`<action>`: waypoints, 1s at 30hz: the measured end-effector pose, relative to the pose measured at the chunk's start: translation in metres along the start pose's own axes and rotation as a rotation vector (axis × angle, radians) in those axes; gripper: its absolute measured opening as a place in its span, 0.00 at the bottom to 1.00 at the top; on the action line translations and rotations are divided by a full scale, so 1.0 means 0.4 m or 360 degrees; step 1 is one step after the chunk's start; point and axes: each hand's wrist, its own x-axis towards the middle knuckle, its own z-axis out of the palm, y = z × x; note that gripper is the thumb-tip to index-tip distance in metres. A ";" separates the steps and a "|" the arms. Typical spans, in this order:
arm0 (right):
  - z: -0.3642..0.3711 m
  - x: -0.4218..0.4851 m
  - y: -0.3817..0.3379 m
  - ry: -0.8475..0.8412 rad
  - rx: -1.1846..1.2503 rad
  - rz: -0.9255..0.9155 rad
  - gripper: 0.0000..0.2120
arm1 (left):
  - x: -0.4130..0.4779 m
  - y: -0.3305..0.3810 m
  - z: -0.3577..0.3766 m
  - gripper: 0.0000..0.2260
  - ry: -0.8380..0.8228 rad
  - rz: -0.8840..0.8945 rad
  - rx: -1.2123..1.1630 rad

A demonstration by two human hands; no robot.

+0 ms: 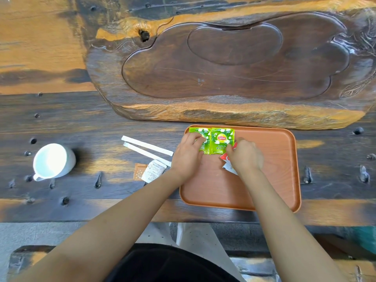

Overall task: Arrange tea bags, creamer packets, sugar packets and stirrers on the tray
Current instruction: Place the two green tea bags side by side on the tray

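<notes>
Two green tea bags lie side by side in the far left corner of the orange tray [274, 180]. My left hand [188, 155] rests its fingers on the left tea bag [201, 132]. My right hand [245, 156] touches the lower right edge of the right tea bag [222, 140] and covers a red-and-white packet [224, 158] on the tray. Left of the tray, on the table, lie two white wrapped stirrers [146, 148], a white packet [153, 170] and a brown sugar packet [139, 170].
A white cup [53, 160] lies on its side at the left of the dark wooden table. A large carved wooden tea tray [234, 64] fills the far side, right behind the orange tray. The table's near edge runs just below the tray.
</notes>
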 end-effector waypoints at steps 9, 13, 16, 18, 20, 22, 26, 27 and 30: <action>-0.031 -0.042 -0.029 0.0111 -0.0019 -0.0216 0.18 | -0.004 0.004 -0.003 0.18 0.0078 0.0059 -0.0001; -0.011 -0.045 -0.034 0.0030 -0.0116 -0.0394 0.22 | -0.001 0.002 0.002 0.18 0.0048 0.0027 0.0010; 0.001 -0.041 -0.025 -0.0009 -0.0119 -0.0421 0.22 | 0.001 0.002 0.001 0.18 0.0046 0.0025 0.0023; 0.003 -0.039 -0.022 -0.0014 -0.0107 -0.0429 0.22 | 0.002 0.001 0.001 0.18 0.0053 0.0027 0.0033; 0.002 -0.038 -0.020 -0.0006 -0.0093 -0.0442 0.22 | 0.003 0.002 0.002 0.18 0.0063 0.0033 0.0026; 0.004 -0.036 -0.019 0.0009 -0.0077 -0.0455 0.21 | 0.003 0.002 0.003 0.18 0.0076 0.0042 0.0019; 0.007 -0.035 -0.016 0.0009 -0.0061 -0.0449 0.22 | 0.003 0.001 0.004 0.17 0.0106 0.0071 0.0025; 0.006 -0.037 -0.017 0.0024 -0.0048 -0.0451 0.22 | 0.003 0.000 0.003 0.17 0.0116 0.0081 0.0025; -0.013 -0.052 -0.020 0.0124 0.0111 -0.0422 0.20 | -0.005 0.007 -0.005 0.15 0.0189 0.0100 -0.0026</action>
